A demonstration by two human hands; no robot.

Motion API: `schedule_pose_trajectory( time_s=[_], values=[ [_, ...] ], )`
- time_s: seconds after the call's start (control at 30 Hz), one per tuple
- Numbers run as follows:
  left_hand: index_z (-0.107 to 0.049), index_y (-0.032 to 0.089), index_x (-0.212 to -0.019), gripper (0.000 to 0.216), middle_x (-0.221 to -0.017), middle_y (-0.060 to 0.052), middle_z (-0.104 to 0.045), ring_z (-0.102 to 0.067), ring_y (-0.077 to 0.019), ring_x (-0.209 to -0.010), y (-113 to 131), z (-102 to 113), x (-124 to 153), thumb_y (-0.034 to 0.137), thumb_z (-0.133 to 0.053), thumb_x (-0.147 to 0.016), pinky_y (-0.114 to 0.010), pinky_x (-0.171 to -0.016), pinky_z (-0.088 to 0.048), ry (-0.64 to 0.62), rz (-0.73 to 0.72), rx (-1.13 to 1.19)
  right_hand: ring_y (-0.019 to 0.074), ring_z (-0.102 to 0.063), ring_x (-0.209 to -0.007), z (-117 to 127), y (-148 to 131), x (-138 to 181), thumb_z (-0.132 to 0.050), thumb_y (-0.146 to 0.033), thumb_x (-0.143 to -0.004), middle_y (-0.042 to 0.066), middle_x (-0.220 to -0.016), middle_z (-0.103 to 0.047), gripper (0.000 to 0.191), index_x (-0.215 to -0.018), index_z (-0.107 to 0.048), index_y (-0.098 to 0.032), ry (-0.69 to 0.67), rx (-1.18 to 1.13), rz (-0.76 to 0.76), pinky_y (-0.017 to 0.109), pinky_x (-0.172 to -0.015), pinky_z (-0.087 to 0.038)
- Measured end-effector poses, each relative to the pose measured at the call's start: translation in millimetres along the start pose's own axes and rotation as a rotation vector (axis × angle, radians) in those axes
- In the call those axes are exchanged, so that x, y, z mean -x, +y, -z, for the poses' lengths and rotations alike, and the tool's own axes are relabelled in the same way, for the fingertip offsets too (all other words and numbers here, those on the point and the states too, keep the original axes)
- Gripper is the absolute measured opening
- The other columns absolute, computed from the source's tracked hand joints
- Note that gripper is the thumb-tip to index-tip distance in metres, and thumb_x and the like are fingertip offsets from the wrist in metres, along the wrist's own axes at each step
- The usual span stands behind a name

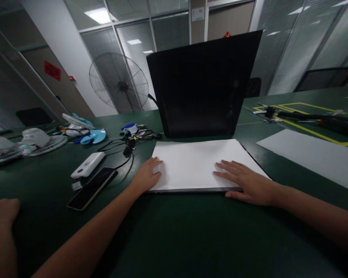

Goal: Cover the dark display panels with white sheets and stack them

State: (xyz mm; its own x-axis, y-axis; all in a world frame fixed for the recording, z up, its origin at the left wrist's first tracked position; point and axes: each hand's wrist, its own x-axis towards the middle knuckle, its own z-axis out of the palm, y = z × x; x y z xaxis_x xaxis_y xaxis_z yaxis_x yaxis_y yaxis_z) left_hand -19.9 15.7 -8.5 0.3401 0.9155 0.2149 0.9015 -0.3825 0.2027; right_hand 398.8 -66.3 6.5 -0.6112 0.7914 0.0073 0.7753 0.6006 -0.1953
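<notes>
An open laptop stands in front of me with a dark screen (203,85), and a white sheet (195,162) covers its base. My left hand (146,175) rests on the sheet's left edge, fingers curled loosely and flat, holding nothing. My right hand (246,181) lies flat on the sheet's right front corner with fingers stretched out toward the left.
A black phone (91,189) and a white power bank (87,165) with cables lie to the left on the green table (174,231). Small fan parts (31,143) sit further left. Another white sheet (313,154) lies at right. Another person's hand (1,216) shows at bottom left.
</notes>
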Motion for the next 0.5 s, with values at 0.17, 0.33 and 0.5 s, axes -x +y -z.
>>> schedule_pose_trajectory(
  time_s=[0.17, 0.33, 0.5],
  values=[
    [-0.075, 0.018, -0.127, 0.044, -0.143, -0.011, -0.068, -0.061, -0.0313, -0.137, 10, 6, 4, 0.034, -0.054, -0.092, -0.045, -0.122, -0.041, 0.024, -0.009, -0.055, 0.0342, -0.031, -0.155, 1, 7, 1, -0.053, -0.065, -0.098, 0.000, -0.168, -0.031, 0.067, -0.160, -0.040, -0.042, -0.030, -0.038, 0.037, 0.065, -0.124, -0.027],
    [-0.079, 0.021, -0.118, 0.040, -0.135, -0.011, -0.073, -0.068, -0.0322, -0.127, 14, 10, 6, 0.039, -0.052, -0.095, -0.047, -0.113, -0.050, 0.042, -0.001, -0.097, 0.0296, -0.040, -0.150, 11, 35, 3, -0.050, -0.061, -0.100, 0.000, -0.164, -0.040, 0.063, -0.159, -0.042, -0.042, -0.001, -0.036, -0.017, 0.060, -0.123, -0.032],
    [-0.078, 0.023, -0.118, 0.037, -0.136, -0.009, -0.073, -0.069, -0.0324, -0.125, 14, 11, 7, 0.039, -0.056, -0.093, -0.046, -0.110, -0.052, 0.042, -0.002, -0.126, 0.0314, -0.039, -0.149, 25, 93, 16, -0.033, -0.064, -0.104, 0.013, -0.163, -0.040, 0.071, -0.158, -0.047, -0.021, 0.161, 0.231, -0.441, 0.050, -0.124, -0.029]
  ],
)
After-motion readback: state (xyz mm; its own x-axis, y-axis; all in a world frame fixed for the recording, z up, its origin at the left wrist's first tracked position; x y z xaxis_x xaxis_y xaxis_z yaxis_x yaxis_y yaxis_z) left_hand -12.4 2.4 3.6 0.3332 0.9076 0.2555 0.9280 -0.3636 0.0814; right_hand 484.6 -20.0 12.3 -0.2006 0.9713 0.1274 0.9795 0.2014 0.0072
